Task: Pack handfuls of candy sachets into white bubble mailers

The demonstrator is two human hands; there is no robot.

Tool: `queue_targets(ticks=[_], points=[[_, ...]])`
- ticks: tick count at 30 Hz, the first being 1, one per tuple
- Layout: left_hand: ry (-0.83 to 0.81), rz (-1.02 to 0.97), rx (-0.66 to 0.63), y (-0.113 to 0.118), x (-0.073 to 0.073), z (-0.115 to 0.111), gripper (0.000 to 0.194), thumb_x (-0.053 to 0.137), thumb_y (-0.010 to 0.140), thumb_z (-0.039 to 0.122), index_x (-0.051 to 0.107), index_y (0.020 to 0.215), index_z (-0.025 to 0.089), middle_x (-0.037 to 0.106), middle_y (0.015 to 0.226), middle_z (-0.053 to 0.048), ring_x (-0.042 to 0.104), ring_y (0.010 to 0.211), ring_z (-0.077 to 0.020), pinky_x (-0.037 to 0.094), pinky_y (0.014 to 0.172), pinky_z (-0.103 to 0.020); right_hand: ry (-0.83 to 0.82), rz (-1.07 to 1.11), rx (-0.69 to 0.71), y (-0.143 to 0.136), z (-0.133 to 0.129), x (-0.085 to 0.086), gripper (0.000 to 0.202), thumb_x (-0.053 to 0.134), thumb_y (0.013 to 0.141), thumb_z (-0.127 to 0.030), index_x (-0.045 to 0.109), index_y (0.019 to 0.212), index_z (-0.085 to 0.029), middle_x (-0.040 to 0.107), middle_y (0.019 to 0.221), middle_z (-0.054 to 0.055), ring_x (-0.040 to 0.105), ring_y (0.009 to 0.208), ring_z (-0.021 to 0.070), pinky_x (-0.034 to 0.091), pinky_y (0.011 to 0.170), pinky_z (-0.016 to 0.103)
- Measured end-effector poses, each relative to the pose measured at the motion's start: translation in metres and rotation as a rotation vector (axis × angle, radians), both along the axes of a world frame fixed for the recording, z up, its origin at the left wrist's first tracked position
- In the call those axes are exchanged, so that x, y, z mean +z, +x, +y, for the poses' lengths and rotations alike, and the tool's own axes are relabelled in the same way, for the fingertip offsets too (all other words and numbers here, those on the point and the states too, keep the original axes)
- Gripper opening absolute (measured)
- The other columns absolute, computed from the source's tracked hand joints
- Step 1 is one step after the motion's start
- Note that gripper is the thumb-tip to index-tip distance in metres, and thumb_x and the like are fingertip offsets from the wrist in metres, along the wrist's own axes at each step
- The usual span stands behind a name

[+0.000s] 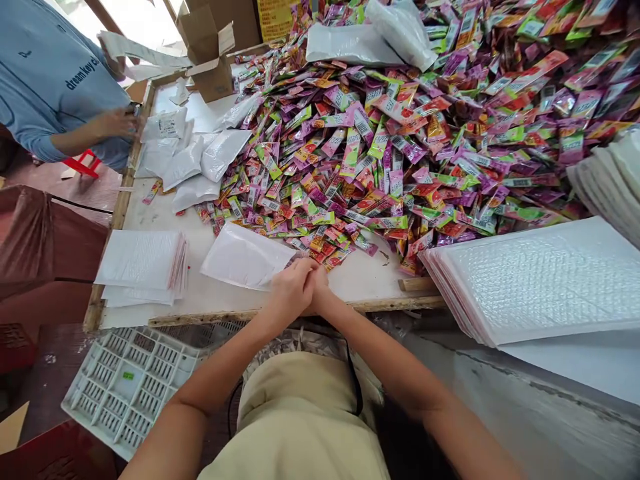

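My left hand [291,288] and my right hand [320,288] meet at the table's front edge, fingers closed and pressed together. Whatever they hold is hidden by the fingers. A bit of dark purplish wrapper shows just past the left fingers. A white padded mailer [243,259] lies flat on the table, its right end reaching my left hand; I cannot tell whether that hand grips it. Right beyond my hands begins a big heap of small stick sachets [345,193] in purple, green, red and orange.
Stacked mailers lie at left [137,260] and right [545,280]. Filled white mailers [195,160] sit at the back left, near an open carton [210,67]. A person in a blue top [65,87] stands by the left edge. A white plastic crate [133,383] is below the table.
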State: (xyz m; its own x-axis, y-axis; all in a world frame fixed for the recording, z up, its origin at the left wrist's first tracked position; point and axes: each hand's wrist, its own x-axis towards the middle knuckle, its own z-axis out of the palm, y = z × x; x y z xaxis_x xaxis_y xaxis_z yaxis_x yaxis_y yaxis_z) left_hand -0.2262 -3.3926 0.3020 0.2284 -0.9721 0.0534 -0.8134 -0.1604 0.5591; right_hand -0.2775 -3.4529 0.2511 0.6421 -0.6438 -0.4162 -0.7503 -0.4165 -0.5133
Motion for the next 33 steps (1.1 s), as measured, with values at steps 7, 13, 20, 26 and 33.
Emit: queue_targets(ticks=[7,13,20,26,33], points=[[-0.010,0.080,0.277,0.027,-0.036,0.029,0.008,0.058,0.088,0.022,0.056,0.095,0.019,0.055,0.098,-0.006,0.058,0.081,-0.0160,0.048,0.071,-0.027,-0.096,0.251,0.099,0.001,-0.002,0.010,0.030,0.052,0.088,-0.018,0.053,0.116,-0.007,0.069,0.105,0.024,0.069,0.099,0.0313,0.051,0.083,0.042],[0.049,0.165,0.495,0.035,-0.054,0.015,0.032,0.071,0.070,0.014,0.053,0.096,0.017,0.053,0.090,-0.003,0.054,0.082,-0.0159,0.044,0.072,-0.027,-0.117,0.298,0.132,-0.001,0.003,0.019,0.039,0.062,0.083,-0.019,0.050,0.118,-0.008,0.065,0.113,0.024,0.065,0.108,0.0327,0.049,0.086,0.042],[0.209,0.367,0.523,0.044,-0.059,0.014,0.022,0.072,0.069,0.020,0.053,0.080,0.018,0.052,0.067,0.005,0.050,0.062,-0.0123,0.036,0.061,-0.025,-0.249,0.208,0.185,-0.017,0.019,0.015,0.066,0.073,0.073,-0.022,0.043,0.131,-0.009,0.059,0.117,0.023,0.061,0.106,0.0328,0.047,0.087,0.042],[0.182,0.302,0.528,0.042,-0.052,0.015,0.016,0.065,0.080,0.027,0.054,0.072,0.020,0.055,0.060,0.004,0.052,0.057,-0.0133,0.035,0.059,-0.026,-0.330,0.196,0.218,-0.018,0.018,0.009,0.052,0.056,0.086,-0.017,0.044,0.136,-0.010,0.058,0.116,0.021,0.060,0.103,0.0306,0.048,0.083,0.042],[0.380,0.066,0.321,0.071,-0.040,0.008,0.013,0.065,0.084,0.031,0.064,0.080,0.018,0.070,0.079,-0.004,0.062,0.071,-0.0188,0.039,0.066,-0.029,-0.281,0.228,0.230,-0.012,0.012,0.010,0.052,0.059,0.085,-0.019,0.046,0.135,-0.009,0.056,0.119,0.024,0.059,0.106,0.0318,0.048,0.084,0.044]])
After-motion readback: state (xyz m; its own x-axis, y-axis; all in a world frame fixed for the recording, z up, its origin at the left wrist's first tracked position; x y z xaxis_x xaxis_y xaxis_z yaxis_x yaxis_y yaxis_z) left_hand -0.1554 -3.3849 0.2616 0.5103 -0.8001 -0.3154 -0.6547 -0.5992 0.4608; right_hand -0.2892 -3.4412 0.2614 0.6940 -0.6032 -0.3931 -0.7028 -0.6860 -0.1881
